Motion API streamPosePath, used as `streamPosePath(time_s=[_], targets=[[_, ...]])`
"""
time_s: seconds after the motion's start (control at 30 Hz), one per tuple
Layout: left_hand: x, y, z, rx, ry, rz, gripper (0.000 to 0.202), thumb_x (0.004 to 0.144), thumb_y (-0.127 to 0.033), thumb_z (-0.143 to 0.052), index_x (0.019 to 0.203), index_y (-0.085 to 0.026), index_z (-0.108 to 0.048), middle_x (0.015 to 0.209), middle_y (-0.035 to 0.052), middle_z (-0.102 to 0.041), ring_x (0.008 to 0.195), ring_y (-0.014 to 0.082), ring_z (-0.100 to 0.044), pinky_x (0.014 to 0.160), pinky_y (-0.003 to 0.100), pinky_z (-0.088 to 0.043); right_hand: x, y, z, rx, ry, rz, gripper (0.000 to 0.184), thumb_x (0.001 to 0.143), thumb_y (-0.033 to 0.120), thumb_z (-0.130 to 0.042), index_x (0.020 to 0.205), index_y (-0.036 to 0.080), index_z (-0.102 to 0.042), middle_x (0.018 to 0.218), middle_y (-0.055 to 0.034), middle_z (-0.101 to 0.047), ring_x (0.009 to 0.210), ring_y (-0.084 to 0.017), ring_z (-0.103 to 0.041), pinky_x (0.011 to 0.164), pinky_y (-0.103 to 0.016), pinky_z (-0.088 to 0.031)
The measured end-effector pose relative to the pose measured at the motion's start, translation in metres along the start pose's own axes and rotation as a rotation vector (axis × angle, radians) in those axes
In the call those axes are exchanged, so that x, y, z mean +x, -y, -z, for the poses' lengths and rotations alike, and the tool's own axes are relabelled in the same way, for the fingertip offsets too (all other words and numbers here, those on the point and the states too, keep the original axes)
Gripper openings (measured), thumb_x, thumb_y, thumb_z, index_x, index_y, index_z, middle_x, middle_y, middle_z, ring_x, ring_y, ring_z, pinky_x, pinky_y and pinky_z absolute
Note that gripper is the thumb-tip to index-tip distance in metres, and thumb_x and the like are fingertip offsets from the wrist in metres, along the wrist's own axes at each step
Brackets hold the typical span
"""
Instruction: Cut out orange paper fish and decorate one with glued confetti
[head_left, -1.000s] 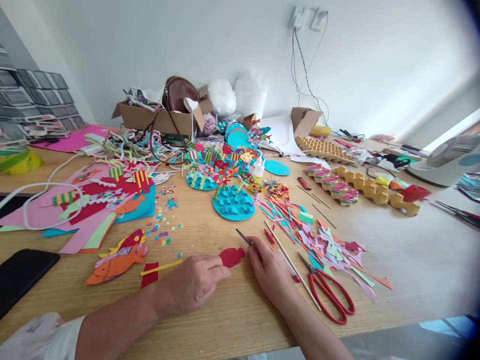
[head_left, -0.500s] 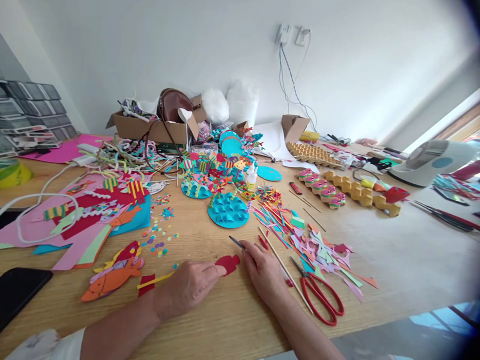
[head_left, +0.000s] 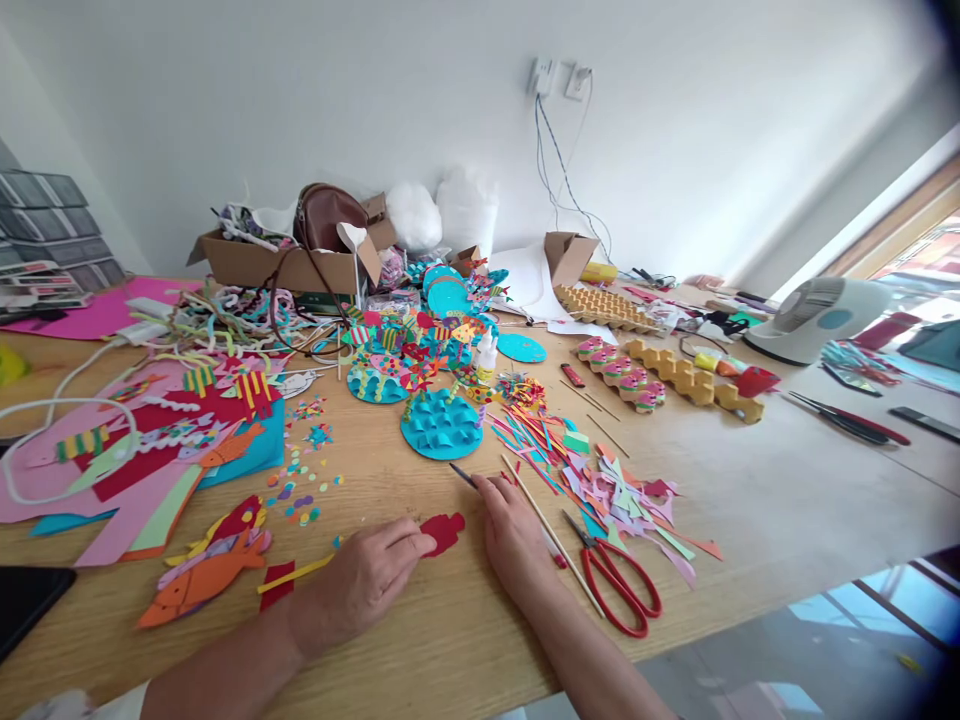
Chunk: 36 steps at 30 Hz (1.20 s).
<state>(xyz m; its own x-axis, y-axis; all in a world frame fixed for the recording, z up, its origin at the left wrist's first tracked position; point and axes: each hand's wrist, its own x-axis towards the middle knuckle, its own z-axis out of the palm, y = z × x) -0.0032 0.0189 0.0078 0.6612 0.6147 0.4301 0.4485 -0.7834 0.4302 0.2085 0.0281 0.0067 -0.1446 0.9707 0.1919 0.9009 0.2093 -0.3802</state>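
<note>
My left hand (head_left: 367, 580) rests on the wooden table (head_left: 787, 510), its fingers curled, the fingertips pressing the left edge of a small red paper fish cut-out (head_left: 444, 531). My right hand (head_left: 514, 530) lies just right of the cut-out and pinches a thin dark pencil (head_left: 465, 476) whose tip points up and left. Red-handled scissors (head_left: 615, 585) lie right of that hand, beside a long wooden stick (head_left: 551, 535).
Coloured paper scraps (head_left: 630, 495), blue paper discs (head_left: 441, 425), an orange paper fish (head_left: 199, 580), pink and red sheets (head_left: 142, 450), cardboard boxes (head_left: 285, 262), egg-carton pieces (head_left: 690, 380), a small fan (head_left: 814, 318) and a black phone (head_left: 26, 598) crowd the table.
The view has swung to the right, so everything sits further left in the picture. Both hands keep their places by the red cut-out.
</note>
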Motion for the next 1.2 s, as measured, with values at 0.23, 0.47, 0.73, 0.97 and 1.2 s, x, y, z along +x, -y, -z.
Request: streamPosePath(time_s=[0.23,0.47,0.73,0.97,1.2], targets=[[0.000,0.002,-0.003,0.032,-0.098,-0.006,0.026,0.088,-0.009,-0.038,0.102,-0.018,-0.057,0.087,0.0050,-0.064,0.080,0.0140,-0.063,0.071,0.022,-0.052,0.003,0.001,-0.001,-0.126,0.043,-0.050,0.051,0.080,-0.003,-0.034,0.125,0.011,-0.053,0.121,-0.0140,-0.057,0.113,-0.024,-0.049,0.096,-0.033,-0.038],[-0.002,0.003,-0.003,0.037,-0.124,0.009,0.034,0.084,-0.004,-0.037,0.107,-0.020,-0.056,0.092,0.0054,-0.065,0.085,0.0136,-0.064,0.075,0.020,-0.052,0.003,0.004,0.002,-0.168,0.059,-0.096,0.052,0.080,-0.002,-0.034,0.125,0.016,-0.053,0.123,-0.0111,-0.057,0.114,-0.027,-0.048,0.093,-0.038,-0.040],[-0.002,0.001,-0.002,-0.014,-0.109,0.090,0.040,0.082,-0.003,-0.037,0.113,-0.023,-0.053,0.092,0.0044,-0.064,0.083,0.0141,-0.064,0.073,0.022,-0.053,-0.001,0.002,0.001,-0.106,-0.061,-0.037,0.048,0.075,-0.006,-0.038,0.111,0.017,-0.060,0.112,-0.0088,-0.062,0.106,-0.025,-0.051,0.090,-0.038,-0.042],[-0.003,0.002,-0.003,0.025,-0.121,0.059,0.035,0.084,-0.005,-0.037,0.110,-0.021,-0.053,0.092,0.0058,-0.065,0.083,0.0147,-0.064,0.074,0.022,-0.053,-0.003,-0.003,-0.002,0.007,-0.220,0.138,0.038,0.074,-0.003,-0.040,0.102,0.015,-0.058,0.101,-0.0109,-0.062,0.095,-0.025,-0.054,0.082,-0.042,-0.046],[-0.002,0.001,0.000,0.092,-0.137,0.020,0.039,0.083,-0.003,-0.035,0.113,-0.020,-0.053,0.094,0.0062,-0.065,0.086,0.0145,-0.064,0.076,0.023,-0.053,-0.009,0.002,-0.003,0.144,-0.299,0.263,0.031,0.081,0.002,-0.038,0.102,0.018,-0.056,0.099,-0.0094,-0.062,0.090,-0.021,-0.057,0.079,-0.036,-0.048]])
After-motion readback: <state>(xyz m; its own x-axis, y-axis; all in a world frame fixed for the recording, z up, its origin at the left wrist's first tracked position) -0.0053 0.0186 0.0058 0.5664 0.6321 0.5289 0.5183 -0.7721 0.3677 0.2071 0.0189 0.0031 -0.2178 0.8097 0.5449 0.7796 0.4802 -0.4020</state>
